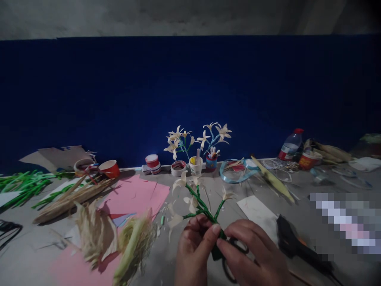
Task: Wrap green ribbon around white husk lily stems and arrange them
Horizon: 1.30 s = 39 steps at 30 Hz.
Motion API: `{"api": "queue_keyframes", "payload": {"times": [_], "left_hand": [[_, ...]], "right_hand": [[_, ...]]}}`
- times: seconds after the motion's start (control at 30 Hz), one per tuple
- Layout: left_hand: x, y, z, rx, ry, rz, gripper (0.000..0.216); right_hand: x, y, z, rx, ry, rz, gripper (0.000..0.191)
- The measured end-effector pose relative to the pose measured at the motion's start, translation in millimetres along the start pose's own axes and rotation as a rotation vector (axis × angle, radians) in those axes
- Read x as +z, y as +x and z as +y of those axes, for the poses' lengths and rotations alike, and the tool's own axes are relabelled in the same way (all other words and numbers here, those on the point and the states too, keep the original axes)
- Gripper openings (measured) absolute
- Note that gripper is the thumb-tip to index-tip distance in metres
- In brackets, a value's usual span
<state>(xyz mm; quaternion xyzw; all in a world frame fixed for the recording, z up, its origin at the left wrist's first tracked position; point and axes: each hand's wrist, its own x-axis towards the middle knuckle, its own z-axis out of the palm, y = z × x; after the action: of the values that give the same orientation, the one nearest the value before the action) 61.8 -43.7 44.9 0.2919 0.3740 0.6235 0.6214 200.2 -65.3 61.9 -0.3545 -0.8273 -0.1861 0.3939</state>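
Together, two hands (199, 242) (253, 246) (both bare) on one flower spray (206, 208).

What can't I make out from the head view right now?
In the head view:
Where the green stems end: covered by the left grip and right grip.
Rest of the black loops: behind the right grip.
Black cable: cut by the left edge.
Whatever lies under the pixelated patch, right side.
Bottle label's print: too small and dim.

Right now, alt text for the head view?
The left hand and right hand hold a green-stemmed spray of cream artificial flowers above a grey table. Behind, similar flowers stand before a blue panel; pink paper and corn husks lie left.
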Motion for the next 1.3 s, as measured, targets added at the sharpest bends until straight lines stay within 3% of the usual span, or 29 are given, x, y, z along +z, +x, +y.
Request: {"api": "queue_keyframes", "payload": {"times": [0.27, 0.43, 0.57, 0.67, 0.77, 0.9, 1.0, 1.17, 1.3], "left_hand": [[2.5, -1.4, -4.9, -0.025, -0.06, 0.031, 0.035], [3.1, -3.3, 0.0, 0.073, 0.043, 0.074, 0.03], [2.2, -5.8, 1.5, 0.073, 0.108, 0.078, 0.028], [0.1, -6.7, -0.9, 0.041, 0.081, 0.077, 0.028], [-1.7, -6.9, -3.5, 0.034, 0.057, 0.051, 0.028], [-2.9, -6.7, -2.7, 0.021, 0.061, -0.002, 0.028], [-3.2, -7.3, 1.4, -0.024, 0.092, -0.068, 0.024], [-2.0, -7.9, 9.8, -0.056, 0.07, -0.173, 0.021], [-0.5, -7.3, 13.4, -0.097, 0.012, -0.266, 0.022]], "right_hand": [[-0.9, -0.6, -3.0, 0.026, 0.063, 0.074, 0.019], [2.4, -4.1, -7.8, 0.243, 0.203, 0.138, 0.013], [-0.6, -2.4, -10.3, 0.13, 0.176, 0.126, 0.024], [-1.2, -5.3, -9.2, 0.179, 0.24, 0.138, 0.029], [2.0, -11.7, -7.5, 0.34, 0.461, 0.16, 0.029], [5.8, -17.1, -6.4, 0.653, 0.869, 0.191, 0.011], [5.7, -16.4, -5.7, 0.889, 1.161, 0.137, 0.004], [0.5, -5.4, -7.0, 1.277, 1.354, 0.183, 0.024], [-5.4, 7.5, -8.9, 1.421, 1.507, 0.059, 0.025]]}}
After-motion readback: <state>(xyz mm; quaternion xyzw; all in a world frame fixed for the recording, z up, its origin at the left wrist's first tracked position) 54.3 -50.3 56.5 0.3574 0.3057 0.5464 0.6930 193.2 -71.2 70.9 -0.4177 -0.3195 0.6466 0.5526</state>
